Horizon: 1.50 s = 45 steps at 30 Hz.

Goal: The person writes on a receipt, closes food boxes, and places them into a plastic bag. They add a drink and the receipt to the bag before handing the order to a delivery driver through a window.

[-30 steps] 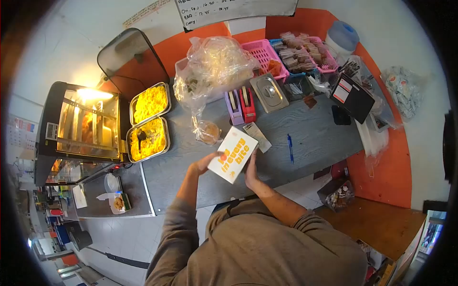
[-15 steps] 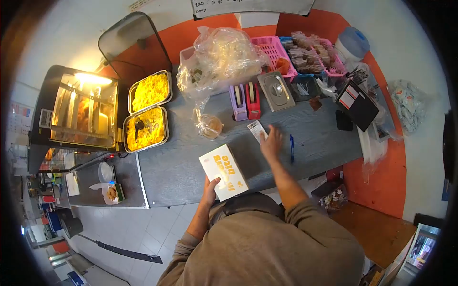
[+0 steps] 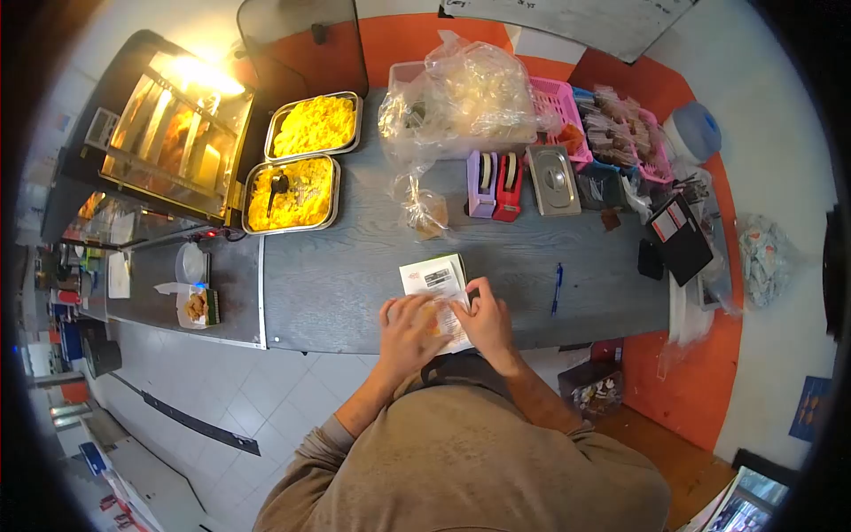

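Observation:
A white cardboard box with orange lettering lies at the front edge of the grey counter, close to my body. On its top is a printed paper receipt, partly covered by my hands. My left hand rests across the box and paper from the left, fingers spread and slightly blurred. From the right, my right hand has its thumb and bent fingers at the receipt's edge. Much of the box's lettering is hidden beneath the hands.
A blue pen lies to the right. Behind are purple and red tape dispensers, a metal lid and a plastic-wrapped container. Two trays of yellow food stand left, beside a lit warming cabinet.
My right hand has brought the receipt from the counter onto the box. The box has gone from my left hand's grip to lying at the counter edge, and my left hand now spreads over it.

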Each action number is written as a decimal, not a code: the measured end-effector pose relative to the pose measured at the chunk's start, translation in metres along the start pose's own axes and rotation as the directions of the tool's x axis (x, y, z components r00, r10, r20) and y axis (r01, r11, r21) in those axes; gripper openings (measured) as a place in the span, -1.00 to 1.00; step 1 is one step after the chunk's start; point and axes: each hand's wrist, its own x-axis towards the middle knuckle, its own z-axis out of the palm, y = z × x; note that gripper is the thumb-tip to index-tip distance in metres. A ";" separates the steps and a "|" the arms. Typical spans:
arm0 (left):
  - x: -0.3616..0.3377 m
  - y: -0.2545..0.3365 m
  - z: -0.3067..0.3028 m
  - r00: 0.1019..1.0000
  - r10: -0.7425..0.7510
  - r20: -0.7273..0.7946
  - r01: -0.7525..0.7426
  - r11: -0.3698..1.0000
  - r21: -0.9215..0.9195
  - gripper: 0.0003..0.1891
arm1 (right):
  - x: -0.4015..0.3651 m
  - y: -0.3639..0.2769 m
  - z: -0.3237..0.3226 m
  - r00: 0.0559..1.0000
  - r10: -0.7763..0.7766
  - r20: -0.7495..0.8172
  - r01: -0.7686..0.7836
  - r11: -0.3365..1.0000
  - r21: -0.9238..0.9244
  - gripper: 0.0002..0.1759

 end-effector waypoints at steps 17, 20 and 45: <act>-0.007 -0.004 0.008 0.990 -0.106 0.096 0.084 0.974 0.211 -0.44 | 0.217 0.137 0.000 0.877 0.439 -0.196 -0.054 0.496 0.866 -0.76; -0.008 -0.007 0.007 0.991 -0.089 0.096 0.068 0.976 0.207 -0.45 | 0.209 0.169 0.017 0.887 0.304 -0.347 0.038 0.701 0.712 -0.79; -0.010 -0.016 0.012 0.992 -0.084 0.099 0.066 0.983 0.172 -0.44 | 0.087 0.022 0.039 0.920 -0.390 0.033 0.381 0.911 0.156 -0.62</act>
